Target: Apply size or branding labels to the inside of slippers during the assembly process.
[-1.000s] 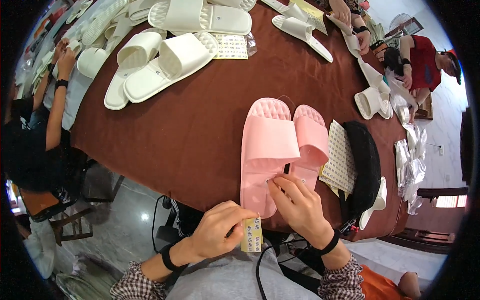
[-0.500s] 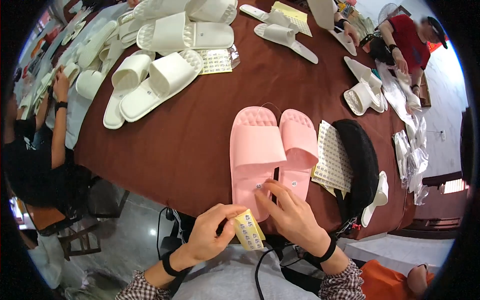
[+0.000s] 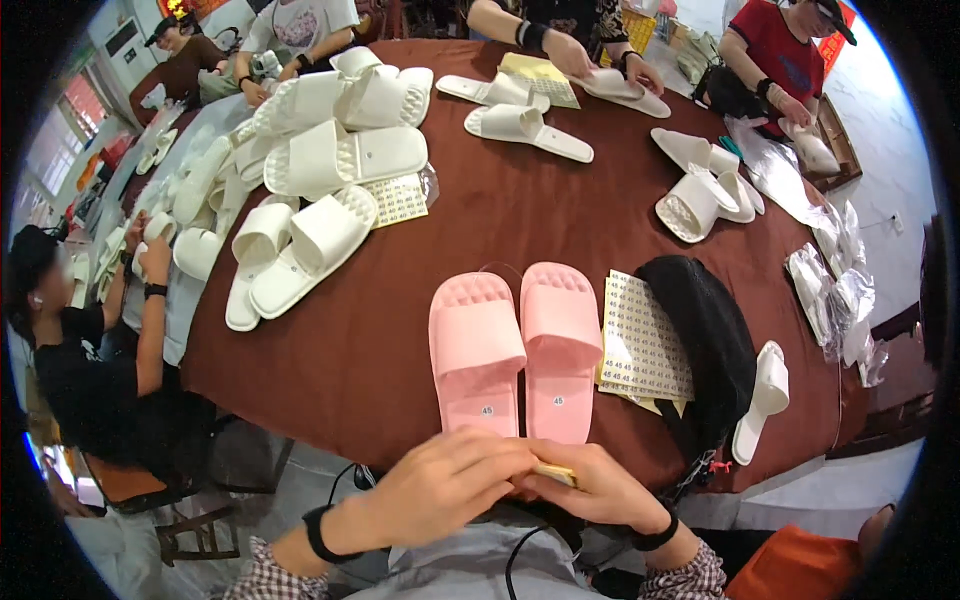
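Note:
Two pink slippers (image 3: 480, 335) lie side by side on the brown cloth in front of me, toes pointing away. Each has a small round white sticker on its insole; their heel ends are hidden by my hands. My left hand (image 3: 450, 485) has its fingers pressed together, bent across in front of the heels and meeting my right fingers; what it grips, if anything, is hidden. My right hand (image 3: 595, 485) is closed on a small folded yellow sticker sheet (image 3: 556, 472), mostly covered by the fingers. Right of the slippers lie larger sticker sheets (image 3: 645, 340).
A black cloth bag (image 3: 700, 340) sits beside the sheets, with a white slipper (image 3: 763, 400) to its right. White slippers (image 3: 345, 160) are piled at the far left, near another sticker sheet (image 3: 400, 200). Several people handle slippers around the table (image 3: 330, 380).
My left hand has moved right to meet my right hand, and the yellow sheet now shows in the right. The right slipper now lies straighter beside the left one. The view has tilted up.

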`<control>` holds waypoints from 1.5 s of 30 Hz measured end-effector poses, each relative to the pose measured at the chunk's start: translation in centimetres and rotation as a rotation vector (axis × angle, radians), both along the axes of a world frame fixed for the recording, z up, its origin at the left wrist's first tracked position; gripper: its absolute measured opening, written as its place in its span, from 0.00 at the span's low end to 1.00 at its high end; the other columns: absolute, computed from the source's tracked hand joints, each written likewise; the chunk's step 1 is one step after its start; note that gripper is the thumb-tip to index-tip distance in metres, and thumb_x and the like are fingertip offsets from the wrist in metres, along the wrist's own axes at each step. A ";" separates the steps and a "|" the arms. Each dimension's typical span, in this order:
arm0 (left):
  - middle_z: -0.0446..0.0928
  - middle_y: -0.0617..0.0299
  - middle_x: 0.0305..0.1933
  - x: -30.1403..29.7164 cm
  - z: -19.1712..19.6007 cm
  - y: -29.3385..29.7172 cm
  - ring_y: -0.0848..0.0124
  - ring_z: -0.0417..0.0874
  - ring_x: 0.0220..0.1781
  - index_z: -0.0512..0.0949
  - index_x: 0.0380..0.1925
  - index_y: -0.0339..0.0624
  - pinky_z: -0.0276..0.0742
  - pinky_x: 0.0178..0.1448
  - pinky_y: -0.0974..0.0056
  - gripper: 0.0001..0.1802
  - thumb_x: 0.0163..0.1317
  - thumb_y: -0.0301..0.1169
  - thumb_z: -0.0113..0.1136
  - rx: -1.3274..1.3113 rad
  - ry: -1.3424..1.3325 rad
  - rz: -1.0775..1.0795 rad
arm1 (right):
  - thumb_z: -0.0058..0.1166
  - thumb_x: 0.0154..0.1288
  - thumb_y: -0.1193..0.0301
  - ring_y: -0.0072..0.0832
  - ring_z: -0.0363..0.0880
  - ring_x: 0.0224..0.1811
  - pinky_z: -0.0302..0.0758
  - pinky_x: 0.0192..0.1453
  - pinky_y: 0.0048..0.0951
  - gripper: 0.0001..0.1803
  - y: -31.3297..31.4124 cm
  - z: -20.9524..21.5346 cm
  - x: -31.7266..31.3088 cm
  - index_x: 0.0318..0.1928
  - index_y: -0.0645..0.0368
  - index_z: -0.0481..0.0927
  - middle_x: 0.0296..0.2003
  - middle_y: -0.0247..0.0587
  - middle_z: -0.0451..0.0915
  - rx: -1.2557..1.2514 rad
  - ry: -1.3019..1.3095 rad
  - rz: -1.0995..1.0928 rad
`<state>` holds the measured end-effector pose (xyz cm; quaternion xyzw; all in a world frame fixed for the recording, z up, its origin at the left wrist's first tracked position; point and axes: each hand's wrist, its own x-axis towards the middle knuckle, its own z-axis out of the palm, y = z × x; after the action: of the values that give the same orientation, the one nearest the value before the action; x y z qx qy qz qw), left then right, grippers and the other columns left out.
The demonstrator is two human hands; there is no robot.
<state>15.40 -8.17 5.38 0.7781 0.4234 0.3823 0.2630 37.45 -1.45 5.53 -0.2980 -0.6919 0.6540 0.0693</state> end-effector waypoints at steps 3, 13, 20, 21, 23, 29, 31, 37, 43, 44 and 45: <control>0.77 0.52 0.56 -2.3 1.0 3.3 0.55 0.78 0.58 0.76 0.55 0.36 0.75 0.62 0.53 0.23 0.59 0.29 0.66 0.003 0.218 0.017 | 0.59 0.66 0.77 0.41 0.85 0.42 0.80 0.47 0.37 0.21 0.8 -0.6 1.9 0.60 0.61 0.77 0.40 0.53 0.83 0.412 -0.079 -0.186; 0.64 0.39 0.70 -2.3 -3.9 13.0 0.44 0.67 0.71 0.57 0.72 0.36 0.64 0.72 0.42 0.50 0.59 0.56 0.65 0.110 0.744 0.138 | 0.56 0.67 0.79 0.48 0.79 0.39 0.76 0.44 0.39 0.18 -1.4 -3.5 3.7 0.57 0.61 0.79 0.39 0.52 0.77 0.768 -0.145 -0.376; 0.68 0.44 0.63 -2.6 -5.3 15.7 0.42 0.75 0.60 0.57 0.71 0.38 0.75 0.60 0.40 0.53 0.50 0.48 0.73 0.129 0.521 -0.021 | 0.53 0.71 0.77 0.48 0.78 0.41 0.76 0.44 0.40 0.18 -1.9 -4.9 3.7 0.60 0.57 0.78 0.41 0.52 0.76 0.870 -0.148 -0.406; 0.65 0.41 0.66 -2.7 -3.9 16.1 0.42 0.72 0.64 0.55 0.73 0.38 0.72 0.65 0.43 0.53 0.53 0.48 0.72 0.030 0.573 -0.080 | 0.53 0.71 0.77 0.48 0.78 0.41 0.76 0.44 0.40 0.18 -1.9 -4.9 3.7 0.60 0.57 0.78 0.41 0.52 0.76 0.848 -0.161 -0.409; 0.63 0.39 0.70 -2.4 -3.0 16.5 0.42 0.70 0.67 0.54 0.75 0.39 0.69 0.69 0.46 0.53 0.55 0.48 0.70 -0.063 0.620 -0.139 | 0.52 0.71 0.77 0.48 0.79 0.40 0.76 0.44 0.40 0.18 -1.9 -4.9 3.7 0.60 0.56 0.78 0.41 0.52 0.76 0.834 -0.178 -0.413; 0.67 0.44 0.67 -0.6 -4.4 17.5 0.46 0.75 0.63 0.60 0.71 0.37 0.74 0.64 0.49 0.47 0.55 0.46 0.68 -0.165 0.495 -0.146 | 0.53 0.71 0.76 0.49 0.79 0.39 0.76 0.43 0.41 0.17 -1.5 -5.6 3.9 0.58 0.56 0.79 0.40 0.52 0.76 0.838 -0.149 -0.426; 0.67 0.45 0.68 -0.6 -5.0 17.4 0.46 0.75 0.63 0.61 0.70 0.37 0.74 0.65 0.49 0.46 0.55 0.44 0.68 -0.154 0.444 -0.138 | 0.53 0.71 0.77 0.49 0.78 0.40 0.76 0.43 0.41 0.16 -1.5 -5.8 3.9 0.57 0.57 0.80 0.39 0.52 0.77 0.839 -0.144 -0.421; 0.68 0.45 0.67 -0.4 -5.1 16.9 0.47 0.76 0.61 0.67 0.66 0.37 0.74 0.64 0.48 0.41 0.53 0.41 0.67 -0.086 0.421 -0.060 | 0.52 0.71 0.77 0.47 0.78 0.42 0.76 0.45 0.40 0.14 -1.6 -4.4 4.0 0.56 0.61 0.80 0.40 0.52 0.78 0.790 -0.253 -0.404; 0.70 0.42 0.66 -4.9 -3.8 13.8 0.47 0.75 0.62 0.70 0.63 0.32 0.72 0.67 0.51 0.39 0.54 0.42 0.67 -0.069 0.376 0.003 | 0.60 0.61 0.82 0.42 0.82 0.37 0.77 0.42 0.35 0.17 -0.5 -1.6 4.1 0.51 0.63 0.81 0.35 0.48 0.81 0.713 -0.184 -0.425; 0.71 0.42 0.65 -5.8 -3.8 13.3 0.48 0.75 0.63 0.71 0.62 0.32 0.71 0.68 0.51 0.38 0.54 0.43 0.68 -0.034 0.334 0.016 | 0.60 0.60 0.82 0.39 0.83 0.36 0.77 0.42 0.33 0.17 -0.3 -0.9 4.6 0.50 0.63 0.82 0.34 0.46 0.81 0.703 -0.186 -0.444; 0.71 0.42 0.65 -6.8 -3.3 12.6 0.48 0.75 0.63 0.71 0.62 0.32 0.71 0.68 0.51 0.38 0.54 0.43 0.68 -0.033 0.331 0.002 | 0.59 0.58 0.84 0.34 0.83 0.36 0.76 0.42 0.30 0.17 -0.2 0.4 4.8 0.49 0.64 0.83 0.32 0.44 0.82 0.663 -0.203 -0.494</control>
<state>8.60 4.46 2.08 0.8255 0.4679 0.2424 0.2020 42.25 -1.67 5.91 -0.4793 -0.7758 0.3273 0.2476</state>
